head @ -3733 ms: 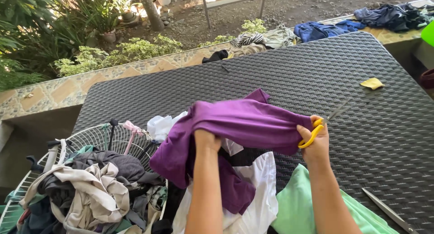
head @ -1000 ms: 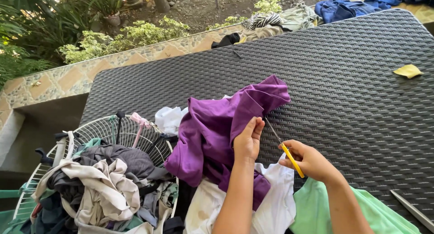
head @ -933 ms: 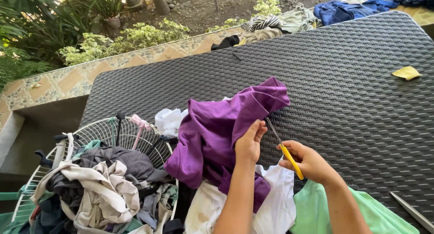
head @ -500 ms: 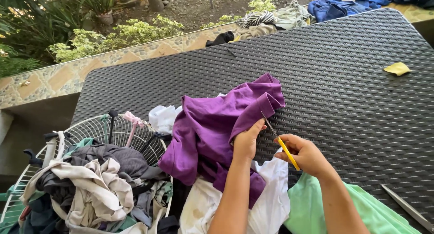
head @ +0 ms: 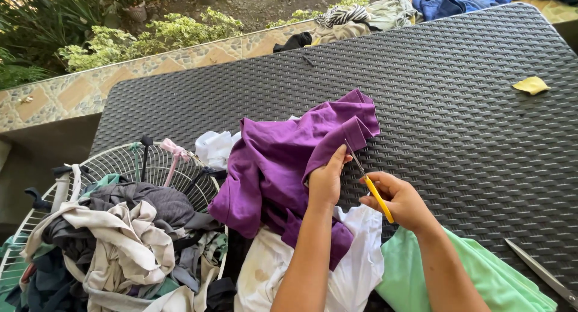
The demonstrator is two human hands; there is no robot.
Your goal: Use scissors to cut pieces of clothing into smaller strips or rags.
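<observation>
place: a home's yard or patio, outdoors in daylight
ground: bare soil and leafy plants [head: 150,38] just beyond a low tiled wall [head: 90,92]
wall: clothes [head: 361,17] draped along its top, blue ones [head: 457,0] at the far end
table: dark woven-pattern table [head: 457,113], the kind used outside
laundry: a white wire basket [head: 120,167] heaped with mixed garments at the table's near left edge
sewing: purple cloth [head: 283,161], white and green cloth, a yellow scrap [head: 530,85] and long shears [head: 542,274] on the table
</observation>
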